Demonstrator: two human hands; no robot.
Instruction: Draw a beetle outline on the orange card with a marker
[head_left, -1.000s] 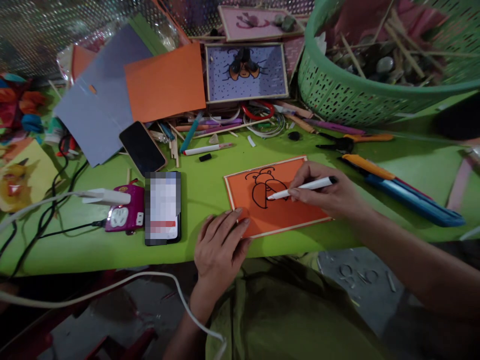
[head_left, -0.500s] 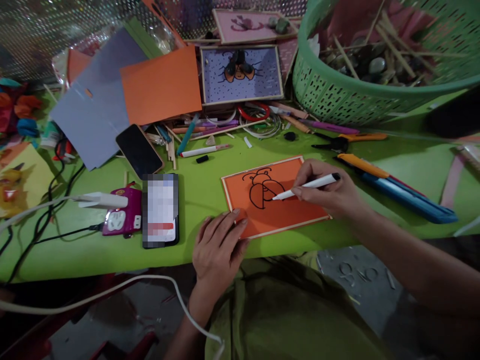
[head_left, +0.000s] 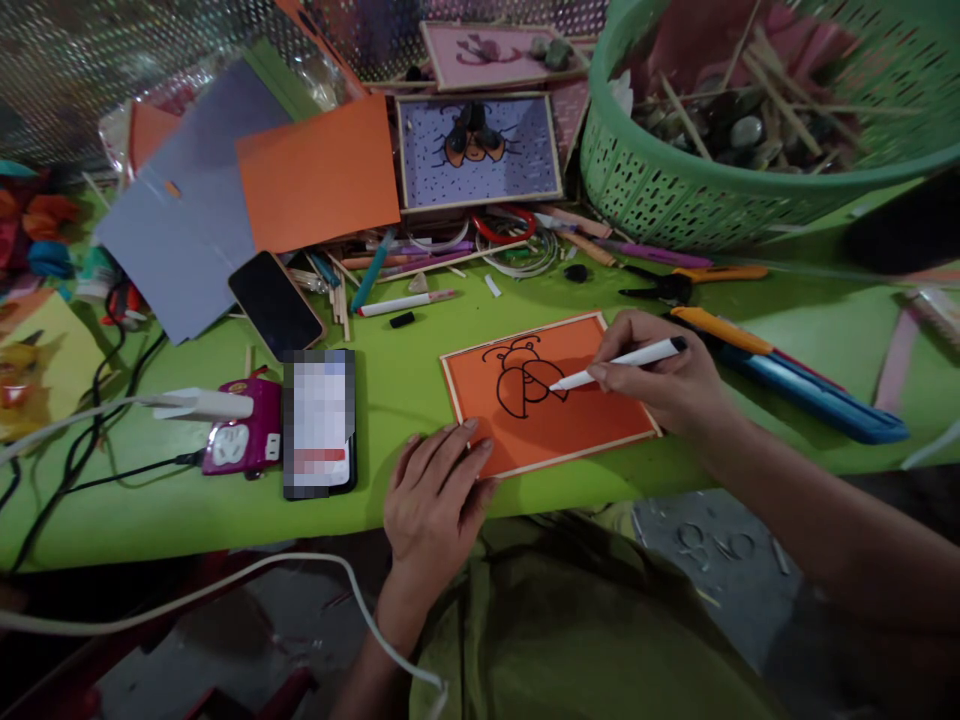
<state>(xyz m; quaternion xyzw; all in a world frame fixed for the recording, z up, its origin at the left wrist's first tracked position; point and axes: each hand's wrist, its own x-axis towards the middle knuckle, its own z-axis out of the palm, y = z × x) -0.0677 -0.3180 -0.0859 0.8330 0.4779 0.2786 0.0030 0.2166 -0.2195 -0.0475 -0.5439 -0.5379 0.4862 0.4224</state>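
An orange card (head_left: 592,430) with a thin pale wooden frame lies on the green table. On it is a black line drawing of a winged insect with curled antennae. My right hand (head_left: 664,375) grips a white marker pen (head_left: 622,363) with a black end, its tip at the drawing's right wing. My left hand (head_left: 439,490) rests flat with fingers outstretched on the card's lower left corner and frame edge. Left of that hand, a phone (head_left: 319,425) with a lit, blurred screen lies on the table.
A green basket (head_left: 675,190) of stones and sticks stands back right. A box cutter (head_left: 810,385) and pliers (head_left: 679,285) lie on the right. Behind are a framed purple insect picture (head_left: 420,180), an orange sheet (head_left: 319,175) and a dark phone (head_left: 277,305). A magenta power adapter (head_left: 262,410) sits left.
The marker tip has moved slightly up and right along the right wing, with more black line at the wing's inner edge. My left hand stays on the card's corner.
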